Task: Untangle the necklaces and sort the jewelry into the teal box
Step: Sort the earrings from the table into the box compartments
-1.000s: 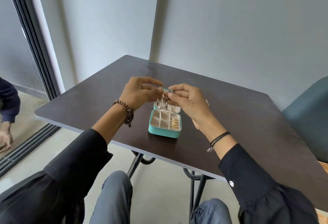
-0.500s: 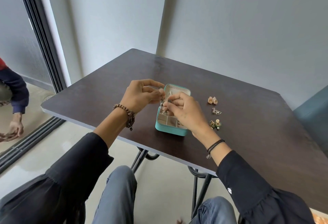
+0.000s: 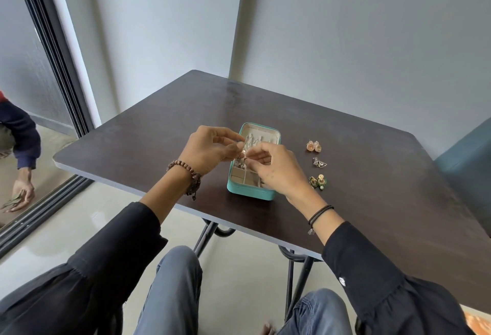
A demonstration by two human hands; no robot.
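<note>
While the teal box [image 3: 249, 194] lies open on the dark table [image 3: 372, 201], both hands hover just above its compartments. The left hand [image 3: 210, 148] and the right hand [image 3: 276, 167] each pinch the tangled necklaces [image 3: 241, 156] between thumb and fingertips, chains hanging toward the box. To the box's right lie three earring clusters [image 3: 319, 163].

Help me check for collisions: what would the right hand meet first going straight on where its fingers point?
The necklace tangle that both hands pinch above the teal box, then at once the left hand. The right hand points left at them; depth seems matched.
</note>
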